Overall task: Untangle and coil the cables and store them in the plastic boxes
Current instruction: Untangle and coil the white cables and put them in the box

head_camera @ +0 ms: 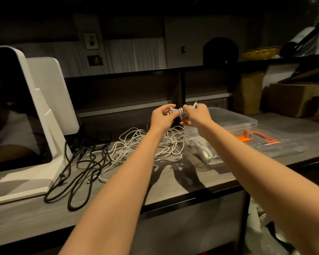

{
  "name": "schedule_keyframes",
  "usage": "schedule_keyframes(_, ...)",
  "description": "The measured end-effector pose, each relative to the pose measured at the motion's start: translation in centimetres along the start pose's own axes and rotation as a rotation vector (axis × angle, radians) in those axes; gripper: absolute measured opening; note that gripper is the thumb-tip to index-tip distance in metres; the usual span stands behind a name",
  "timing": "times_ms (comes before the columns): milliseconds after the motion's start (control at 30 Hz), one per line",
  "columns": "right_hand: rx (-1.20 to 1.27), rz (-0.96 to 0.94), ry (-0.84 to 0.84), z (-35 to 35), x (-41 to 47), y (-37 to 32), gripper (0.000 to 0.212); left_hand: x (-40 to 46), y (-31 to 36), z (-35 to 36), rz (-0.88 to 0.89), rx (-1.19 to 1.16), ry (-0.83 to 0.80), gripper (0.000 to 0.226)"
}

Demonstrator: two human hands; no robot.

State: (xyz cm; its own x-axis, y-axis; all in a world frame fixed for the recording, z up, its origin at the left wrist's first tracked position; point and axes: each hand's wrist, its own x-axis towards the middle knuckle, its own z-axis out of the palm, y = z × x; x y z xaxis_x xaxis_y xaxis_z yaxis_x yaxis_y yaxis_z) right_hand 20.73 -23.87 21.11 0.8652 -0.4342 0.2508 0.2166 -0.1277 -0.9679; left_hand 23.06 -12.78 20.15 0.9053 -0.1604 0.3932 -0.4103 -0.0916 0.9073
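**Cables loose, one bundle coiled, box open**

A small white coiled cable [179,111] sits raised above the desk. Below it a tangled white cable heap [147,142] sprawls beside loose black cables [79,166]. The clear plastic box [234,119] lies right, holding white coils.
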Motion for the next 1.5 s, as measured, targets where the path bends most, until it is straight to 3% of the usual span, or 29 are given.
schedule_keyframes(233,-0.230,-0.012,0.160,-4.9,3.6,0.2,0.020,1.2,1.7,4.0,-0.102,0.046,-0.097,0.049)
schedule_keyframes(333,-0.308,0.033,0.168,-6.3,4.8,0.9,0.016,1.8,1.5,5.5,-0.138,0.074,-0.142,0.044)
schedule_keyframes(367,-0.329,0.058,0.165,-6.6,5.3,1.3,0.027,2.0,1.4,5.9,-0.128,0.089,-0.141,0.039)
schedule_keyframes(433,-0.406,0.096,0.098,-7.0,6.0,1.8,0.035,2.4,1.0,6.4,-0.099,0.133,-0.117,0.027)
schedule_keyframes(533,-0.637,0.130,-0.121,-6.9,5.6,1.1,0.016,2.8,0.4,6.5,-0.084,0.124,-0.103,0.019)
schedule_keyframes(600,-0.762,0.132,-0.208,-6.8,5.3,0.7,0.019,2.9,0.1,6.3,-0.094,0.102,-0.099,0.021)
schedule_keyframes(700,-0.715,0.061,-0.241,-6.4,5.3,0.9,0.027,2.8,0.1,5.7,-0.112,0.103,-0.095,0.020)
schedule_keyframes(900,-0.743,-0.062,-0.080,-4.7,5.1,0.8,0.023,1.7,1.4,4.1,-0.157,0.154,-0.181,0.009)
schedule_keyframes(1067,-0.723,-0.144,-0.110,-2.8,2.9,-0.8,0.028,1.1,2.1,1.5,-0.166,0.180,-0.168,0.016)
schedule_keyframes(1233,-0.649,-0.131,-0.211,-0.6,1.6,-1.1,0.019,0.4,1.5,-1.3,-0.211,0.216,-0.159,0.021)
schedule_keyframes(1500,-0.786,-0.008,-0.445,3.0,0.9,0.6,0.030,-0.4,-0.2,-4.8,-0.282,0.307,-0.195,0.019)
